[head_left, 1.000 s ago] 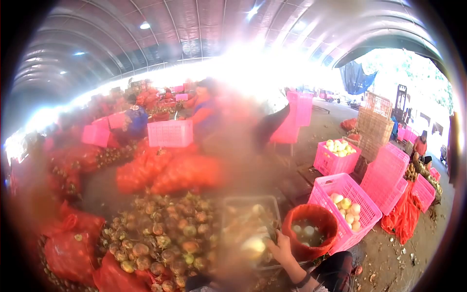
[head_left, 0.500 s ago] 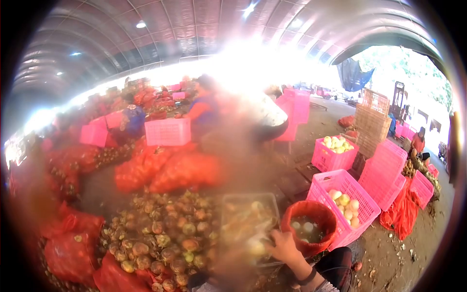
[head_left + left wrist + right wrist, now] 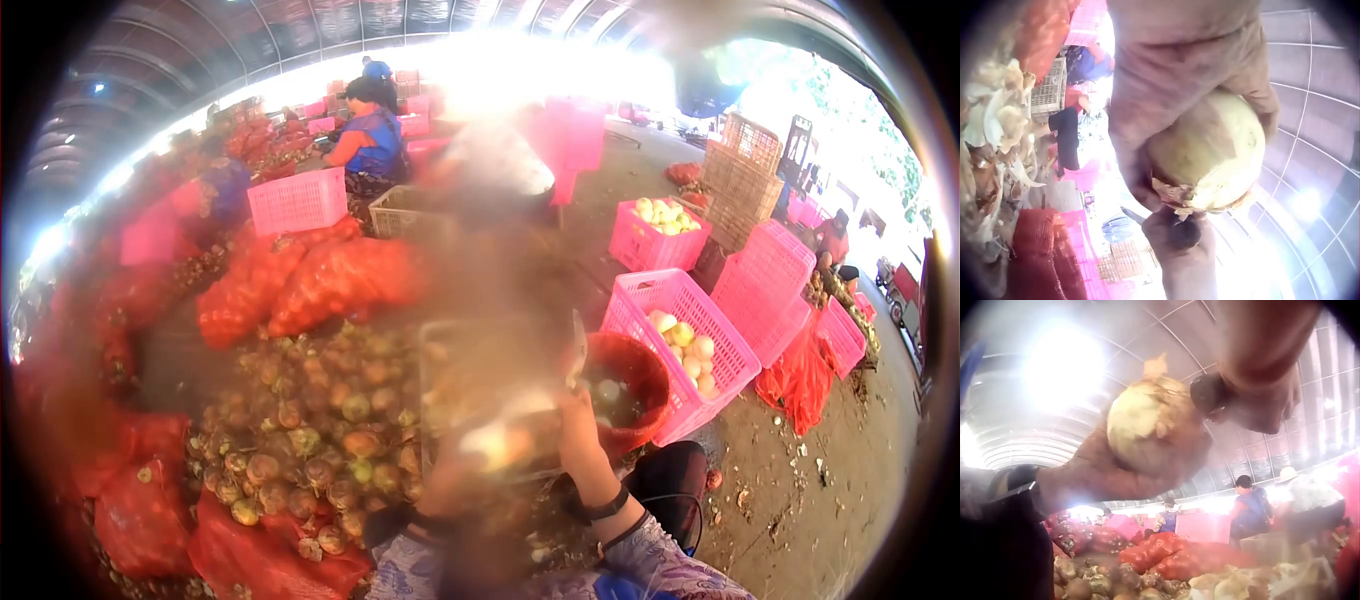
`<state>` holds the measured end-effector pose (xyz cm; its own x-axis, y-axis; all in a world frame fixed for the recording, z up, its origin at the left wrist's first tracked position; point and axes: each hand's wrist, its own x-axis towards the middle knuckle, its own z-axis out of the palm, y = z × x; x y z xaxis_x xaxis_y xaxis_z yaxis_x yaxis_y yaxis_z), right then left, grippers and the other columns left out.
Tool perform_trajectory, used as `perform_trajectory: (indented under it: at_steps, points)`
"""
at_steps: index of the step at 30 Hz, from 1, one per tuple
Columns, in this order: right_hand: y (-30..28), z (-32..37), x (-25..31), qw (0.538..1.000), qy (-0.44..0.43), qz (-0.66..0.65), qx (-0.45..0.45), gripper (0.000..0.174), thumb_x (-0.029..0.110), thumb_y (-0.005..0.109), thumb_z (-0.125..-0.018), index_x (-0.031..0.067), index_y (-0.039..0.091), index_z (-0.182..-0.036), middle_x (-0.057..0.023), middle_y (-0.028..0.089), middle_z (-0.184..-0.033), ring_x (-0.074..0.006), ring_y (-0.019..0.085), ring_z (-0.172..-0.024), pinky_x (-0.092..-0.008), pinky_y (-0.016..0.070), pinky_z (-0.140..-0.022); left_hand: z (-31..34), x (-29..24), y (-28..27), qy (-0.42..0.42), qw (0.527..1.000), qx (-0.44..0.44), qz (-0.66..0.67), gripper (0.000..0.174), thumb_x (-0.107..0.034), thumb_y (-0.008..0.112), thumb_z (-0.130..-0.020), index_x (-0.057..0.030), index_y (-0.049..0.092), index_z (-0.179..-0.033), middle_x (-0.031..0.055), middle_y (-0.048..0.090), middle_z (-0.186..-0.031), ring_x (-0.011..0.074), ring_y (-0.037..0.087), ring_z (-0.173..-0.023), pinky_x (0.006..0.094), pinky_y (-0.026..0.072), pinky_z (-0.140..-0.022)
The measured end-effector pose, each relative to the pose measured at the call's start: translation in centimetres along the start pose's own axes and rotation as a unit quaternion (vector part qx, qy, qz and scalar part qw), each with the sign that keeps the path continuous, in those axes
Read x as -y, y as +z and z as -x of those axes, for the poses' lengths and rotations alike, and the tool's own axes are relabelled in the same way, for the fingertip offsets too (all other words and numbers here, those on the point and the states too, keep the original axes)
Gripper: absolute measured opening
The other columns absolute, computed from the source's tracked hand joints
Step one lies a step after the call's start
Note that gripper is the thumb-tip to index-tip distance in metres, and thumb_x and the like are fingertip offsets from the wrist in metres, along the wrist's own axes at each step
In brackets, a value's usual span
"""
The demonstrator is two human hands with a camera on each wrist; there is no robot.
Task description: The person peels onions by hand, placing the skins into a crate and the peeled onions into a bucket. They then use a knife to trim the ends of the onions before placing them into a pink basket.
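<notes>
A pale onion point(image 3: 1210, 150) with part of its papery brown skin still on sits in my left hand point(image 3: 1172, 81), fingers curled round it. A ragged rim of skin circles the end facing my right hand point(image 3: 1266, 400). That hand grips a knife by its dark handle point(image 3: 1184, 232), the butt close beside the onion. In the head view the knife blade point(image 3: 577, 350) points upward, away from the onion. Both hands are above a pale crate point(image 3: 430, 400) of peelings, blurred in the head view. A heap of unpeeled onions point(image 3: 310, 440) lies to the left.
A red-lined bucket point(image 3: 655, 395) with peeled onions in it stands right of my right hand. Beyond it is a pink crate point(image 3: 620, 310) of peeled onions. Red net sacks point(image 3: 340, 285) lie ahead. A person in a blue vest point(image 3: 375, 140) sits farther back.
The head view has tilted down, so the scene sits higher. My left forearm now shows in it. My right hand has turned, with the knife blade now plainly visible and pointing up.
</notes>
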<state>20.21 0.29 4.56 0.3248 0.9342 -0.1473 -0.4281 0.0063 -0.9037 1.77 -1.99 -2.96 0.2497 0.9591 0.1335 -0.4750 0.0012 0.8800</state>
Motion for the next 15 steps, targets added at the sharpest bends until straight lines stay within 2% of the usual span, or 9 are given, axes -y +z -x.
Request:
perform_trajectory:
  at_steps: [2,4,5,6,7,9,11,13,15]
  points:
    - [-3.5,-4.9,-4.6,0.998,-0.004,-0.002,0.055,0.029,0.024,0.065,-0.091,0.0069,0.054,-0.112,-0.0064,0.06,-0.083,-0.0222,0.061,-0.062,-0.0359,0.0528,-0.055,0.4,-1.8,0.8,-0.006,0.994,0.009,0.106,0.068,-0.018,0.068,-0.079,0.0033,0.046,-0.139,0.0151,0.06,-0.127,0.0258,0.065,-0.107,0.0371,0.0562,-0.09]
    - [-8.6,-11.8,-11.3,0.984,0.02,-0.048,0.169,0.026,0.022,0.065,-0.089,0.0054,0.056,-0.108,-0.0078,0.059,-0.077,-0.0231,0.061,-0.062,-0.0375,0.0531,-0.056,-0.1,-0.2,-0.6,0.002,0.994,0.007,0.105,0.069,-0.018,0.068,-0.079,0.0029,0.045,-0.141,0.0151,0.06,-0.127,0.0267,0.064,-0.109,0.0376,0.056,-0.091]
    - [-8.3,-11.6,-11.3,0.984,0.022,-0.048,0.171,0.026,0.022,0.065,-0.089,0.0054,0.056,-0.108,-0.0078,0.059,-0.077,-0.0231,0.061,-0.062,-0.0375,0.0531,-0.056,-0.2,0.4,-1.1,0.01,0.994,0.007,0.106,0.07,-0.018,0.067,-0.08,0.0024,0.044,-0.143,0.015,0.06,-0.128,0.0276,0.064,-0.11,0.0381,0.0559,-0.091]
    - [-7.4,-10.8,-10.8,0.95,-0.169,0.21,0.157,0.026,0.02,0.065,-0.088,0.0039,0.056,-0.106,-0.0102,0.059,-0.073,-0.0246,0.062,-0.062,-0.039,0.0529,-0.057,0.1,-0.6,-0.4,0.01,0.994,0.004,0.105,0.07,-0.018,0.067,-0.08,0.0024,0.044,-0.143,0.015,0.06,-0.128,0.0276,0.064,-0.11,0.0381,0.0559,-0.091]
    - [-6.6,-9.9,-10.3,0.817,-0.344,0.445,0.127,0.026,0.019,0.065,-0.086,0.0025,0.057,-0.105,-0.0127,0.059,-0.07,-0.0262,0.062,-0.062,-0.0405,0.0527,-0.057,0.5,-1.5,0.3,-0.027,0.993,-0.032,0.112,0.068,-0.02,0.067,-0.082,0.0021,0.044,-0.143,0.015,0.059,-0.128,0.0275,0.063,-0.112,0.0378,0.0545,-0.094]
    - [-4.0,-6.2,-6.5,0.795,-0.352,0.481,0.118,0.033,0.018,0.066,-0.083,0.0014,0.056,-0.11,-0.0176,0.061,-0.069,-0.0317,0.063,-0.061,-0.0433,0.0514,-0.056,0.4,-2.3,0.9,-0.057,0.989,-0.07,0.117,0.066,-0.022,0.066,-0.085,0.0018,0.044,-0.142,0.015,0.059,-0.128,0.0273,0.062,-0.115,0.0374,0.0531,-0.096]
    - [-2.1,-2.1,-2.9,0.668,-0.439,0.59,0.113,0.038,0.018,0.065,-0.084,0.0027,0.056,-0.118,-0.019,0.066,-0.076,-0.0366,0.065,-0.063,-0.0448,0.0517,-0.057,0.1,-2.1,0.9,-0.002,0.989,-0.056,0.137,0.055,-0.024,0.059,-0.093,0.0009,0.046,-0.141,0.0126,0.059,-0.13,0.0238,0.059,-0.117,0.0363,0.0498,-0.099]
    - [-1.7,-0.1,-2.3,0.701,-0.385,0.584,0.14,0.043,0.017,0.064,-0.086,0.0043,0.055,-0.125,-0.0172,0.066,-0.076,-0.0369,0.066,-0.063,-0.0456,0.0523,-0.058,-0.4,-2.8,2.1,0.038,0.989,-0.063,0.127,0.051,-0.025,0.053,-0.097,0.0003,0.047,-0.14,0.011,0.058,-0.131,0.0218,0.058,-0.118,0.0354,0.0478,-0.1]
    - [-1.7,0.8,-2.9,0.644,-0.381,0.637,0.183,0.042,0.017,0.063,-0.087,0.0052,0.056,-0.127,-0.016,0.067,-0.079,-0.0359,0.066,-0.064,-0.0449,0.0527,-0.059,-0.6,-2.3,1.5,0.08,0.987,-0.073,0.117,0.047,-0.026,0.048,-0.101,-0.0003,0.047,-0.14,0.0094,0.058,-0.132,0.0198,0.057,-0.119,0.0344,0.0458,-0.102]
